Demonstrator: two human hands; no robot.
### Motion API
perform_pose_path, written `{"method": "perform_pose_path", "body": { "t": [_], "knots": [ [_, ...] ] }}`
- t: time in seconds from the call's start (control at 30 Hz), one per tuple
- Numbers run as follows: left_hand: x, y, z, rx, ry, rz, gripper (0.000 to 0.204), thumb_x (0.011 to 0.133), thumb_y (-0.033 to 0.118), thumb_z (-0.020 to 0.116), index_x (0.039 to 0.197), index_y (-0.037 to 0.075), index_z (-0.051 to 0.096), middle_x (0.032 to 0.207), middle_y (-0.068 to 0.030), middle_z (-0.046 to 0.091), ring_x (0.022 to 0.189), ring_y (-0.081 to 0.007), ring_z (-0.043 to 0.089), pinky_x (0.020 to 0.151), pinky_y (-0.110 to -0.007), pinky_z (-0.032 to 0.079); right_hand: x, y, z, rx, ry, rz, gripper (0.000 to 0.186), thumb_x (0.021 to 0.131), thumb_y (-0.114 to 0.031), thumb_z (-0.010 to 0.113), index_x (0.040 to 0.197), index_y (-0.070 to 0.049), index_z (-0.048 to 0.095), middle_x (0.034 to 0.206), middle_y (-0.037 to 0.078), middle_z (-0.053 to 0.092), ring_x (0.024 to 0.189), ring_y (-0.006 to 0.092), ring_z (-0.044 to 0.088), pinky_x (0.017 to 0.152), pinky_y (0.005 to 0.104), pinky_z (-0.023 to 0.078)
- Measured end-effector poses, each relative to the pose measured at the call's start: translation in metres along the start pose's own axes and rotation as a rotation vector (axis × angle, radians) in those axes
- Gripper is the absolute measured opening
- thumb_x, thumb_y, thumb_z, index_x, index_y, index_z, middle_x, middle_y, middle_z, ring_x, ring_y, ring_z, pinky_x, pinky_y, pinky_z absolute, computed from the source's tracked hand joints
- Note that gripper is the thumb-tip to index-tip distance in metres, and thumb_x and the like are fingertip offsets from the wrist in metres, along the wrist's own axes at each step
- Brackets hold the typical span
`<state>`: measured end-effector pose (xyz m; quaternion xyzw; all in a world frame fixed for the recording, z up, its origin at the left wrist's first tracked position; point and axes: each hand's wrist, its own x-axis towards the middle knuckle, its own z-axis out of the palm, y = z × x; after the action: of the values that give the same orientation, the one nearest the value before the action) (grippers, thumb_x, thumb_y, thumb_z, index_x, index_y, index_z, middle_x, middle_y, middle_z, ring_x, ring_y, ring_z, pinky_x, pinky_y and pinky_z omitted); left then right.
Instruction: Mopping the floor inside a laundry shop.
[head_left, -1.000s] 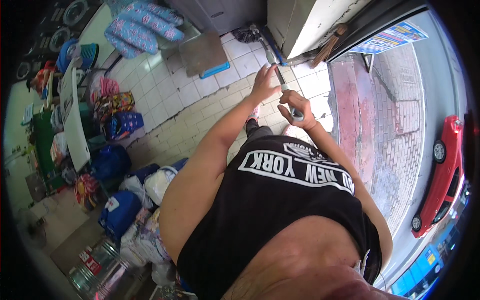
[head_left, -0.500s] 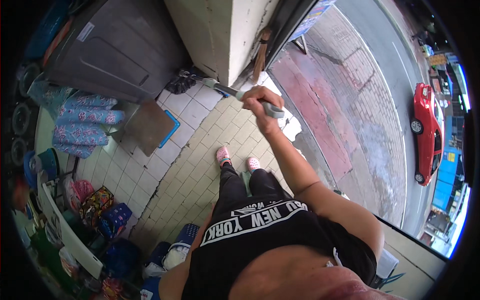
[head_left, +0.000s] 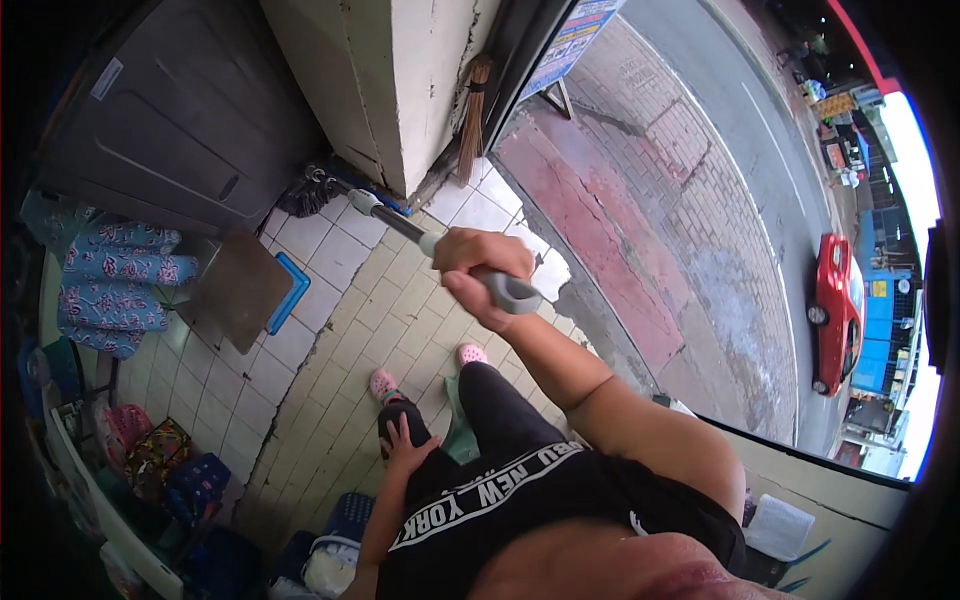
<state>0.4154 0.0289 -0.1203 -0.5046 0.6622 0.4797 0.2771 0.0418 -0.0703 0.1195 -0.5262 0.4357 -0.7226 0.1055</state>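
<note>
My right hand (head_left: 485,270) is closed round the grey grip of a long-handled mop (head_left: 400,224). The pole slants away to the far left, and a dark stringy bundle (head_left: 307,193) lies at its far end on the tiles, between the grey cabinet and the pillar. My left hand (head_left: 405,447) rests on my left leg near the knee with its fingers spread, holding nothing. Below me are my dark trousers and pink clogs (head_left: 472,354), on the tiled floor (head_left: 345,340).
A grey cabinet (head_left: 170,120) and a pillar (head_left: 370,90) stand ahead. A stick broom (head_left: 474,120) leans by the doorway. Left are a flowered cloth (head_left: 120,280), a brown board (head_left: 235,295) with a blue edge, and bags (head_left: 165,450). A red car (head_left: 836,315) is on the street.
My view has shifted, and my right hand with the mop grip sits lower and further left in it. My left hand has come into view on my leg.
</note>
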Motion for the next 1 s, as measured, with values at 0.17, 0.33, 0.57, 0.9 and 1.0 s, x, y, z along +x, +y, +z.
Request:
{"method": "perform_pose_path", "body": {
  "t": [0.17, 0.33, 0.57, 0.9, 1.0],
  "knots": [
    [0.031, 0.0, -0.005, 0.386, 0.142, 0.041, 0.104, 0.064, 0.064, 0.072, 0.149, 0.027, 0.026, 0.157, -0.0191, 0.007, 0.133, -0.0595, 0.02, 0.094, -0.069, 0.036, -0.026, 0.006, -0.008, 0.217, 0.131, -0.054, 0.02, 0.081, -0.007, 0.069, 0.075, 0.0, 0.052, 0.064, 0.011, 0.058, 0.057, 0.0215, 0.056, 0.055, 0.0342, 0.046],
    [0.043, -0.013, 0.013, 0.453, 0.314, 0.046, 0.098, 0.065, 0.056, 0.074, 0.147, 0.026, 0.031, 0.156, -0.0192, 0.011, 0.131, -0.0575, 0.024, 0.092, -0.071, 0.036, -0.07, 0.013, -0.002, 0.226, 0.318, -0.212, 0.02, 0.086, -0.012, 0.06, 0.076, -0.003, 0.046, 0.053, 0.007, 0.048, 0.044, 0.0171, 0.046, 0.049, 0.0334, 0.043],
    [0.041, -0.051, 0.053, 0.409, 0.706, 0.291, 0.09, 0.067, 0.048, 0.076, 0.144, 0.026, 0.037, 0.155, -0.0194, 0.017, 0.127, -0.0591, 0.028, 0.09, -0.071, 0.035, -0.161, -0.002, 0.004, 0.265, 0.256, -0.25, 0.018, 0.085, -0.01, 0.059, 0.076, -0.002, 0.046, 0.053, 0.009, 0.047, 0.044, 0.0181, 0.045, 0.048, 0.0344, 0.041],
    [0.034, -0.095, 0.089, 0.451, 1.001, 0.237, 0.085, 0.073, 0.053, 0.07, 0.145, 0.022, 0.037, 0.154, -0.0217, 0.017, 0.129, -0.0572, 0.027, 0.099, -0.071, 0.026, -0.253, -0.118, -0.002, 0.14, 0.124, -0.203, 0.014, 0.081, -0.008, 0.05, 0.072, 0.001, 0.045, 0.053, 0.011, 0.041, 0.044, 0.0185, 0.04, 0.049, 0.036, 0.037],
    [0.02, -0.086, 0.114, 0.559, 0.956, 0.359, 0.078, 0.073, 0.054, 0.069, 0.139, 0.018, 0.047, 0.152, -0.0221, 0.025, 0.134, -0.0507, 0.027, 0.104, -0.07, 0.019, -0.279, -0.147, -0.003, 0.088, 0.073, -0.251, 0.016, 0.084, -0.01, 0.05, 0.073, 0.0, 0.045, 0.052, 0.011, 0.041, 0.044, 0.0178, 0.04, 0.049, 0.0358, 0.037]
  ]
}}
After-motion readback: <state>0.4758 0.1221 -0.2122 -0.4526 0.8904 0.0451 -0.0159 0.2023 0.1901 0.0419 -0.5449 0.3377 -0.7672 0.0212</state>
